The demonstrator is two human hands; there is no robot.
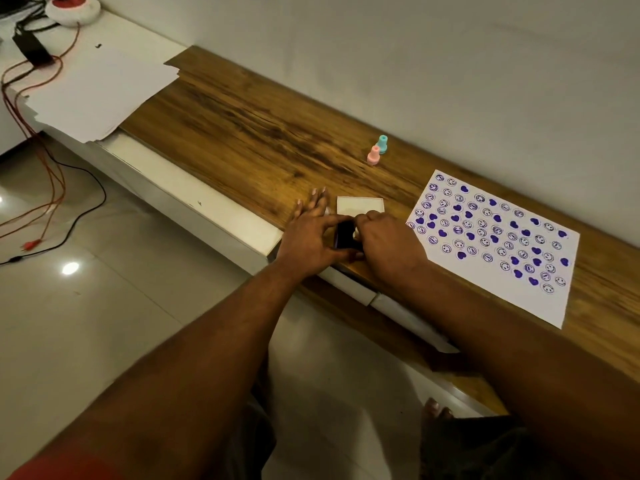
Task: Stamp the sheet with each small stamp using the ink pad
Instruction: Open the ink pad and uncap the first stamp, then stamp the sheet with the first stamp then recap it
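A dark ink pad [344,234] lies open near the front edge of the wooden shelf [242,126], its pale lid [360,205] raised behind it. My left hand [308,237] holds the pad's left side, thumb on its top and fingers spread flat. My right hand [384,244] pinches a small pale stamp [356,233] and presses it onto the pad. A pink stamp [373,155] and a teal stamp [382,144] stand upright farther back. The white sheet [491,244], covered with purple faces and hearts, lies to the right.
A stack of blank white paper [100,88] overhangs the shelf's far left end. Red and black cables [45,188] trail over the tiled floor, beside a black adapter [33,48]. A grey wall [415,64] runs behind the shelf.
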